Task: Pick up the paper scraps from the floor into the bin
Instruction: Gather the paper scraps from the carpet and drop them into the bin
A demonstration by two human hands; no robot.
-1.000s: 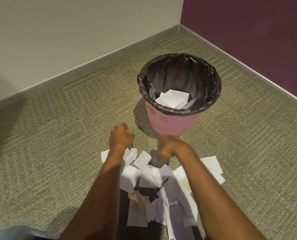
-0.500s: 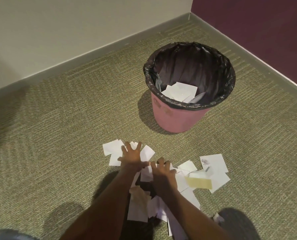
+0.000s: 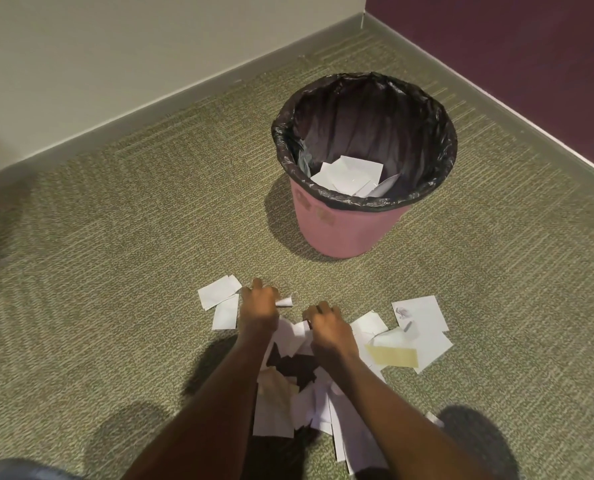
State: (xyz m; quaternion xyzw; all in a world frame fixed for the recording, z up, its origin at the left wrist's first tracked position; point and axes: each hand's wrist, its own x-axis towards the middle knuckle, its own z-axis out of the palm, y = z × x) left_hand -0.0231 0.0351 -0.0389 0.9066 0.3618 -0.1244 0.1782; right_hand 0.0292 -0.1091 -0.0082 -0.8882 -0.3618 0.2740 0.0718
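Both hands down in the paper scraps (image 3: 302,386) on the carpet (image 3: 115,237), near the pink bin (image 3: 344,230)

Left hand (image 3: 258,308) curled closed, pinching a small white scrap (image 3: 285,302) at the far edge of the pile; right hand (image 3: 327,329) just beside it, fingers bent onto the white sheets, grasp not clear. More scraps spread left and right, one tan slip (image 3: 392,355) among them. Bin upright beyond the pile, black liner (image 3: 437,157) folded over its rim, several white papers (image 3: 347,174) already inside

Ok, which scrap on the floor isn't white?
The pale yellow rectangular paper strip, lying to the right of the right hand on top of white sheets; the surrounding scraps are white.
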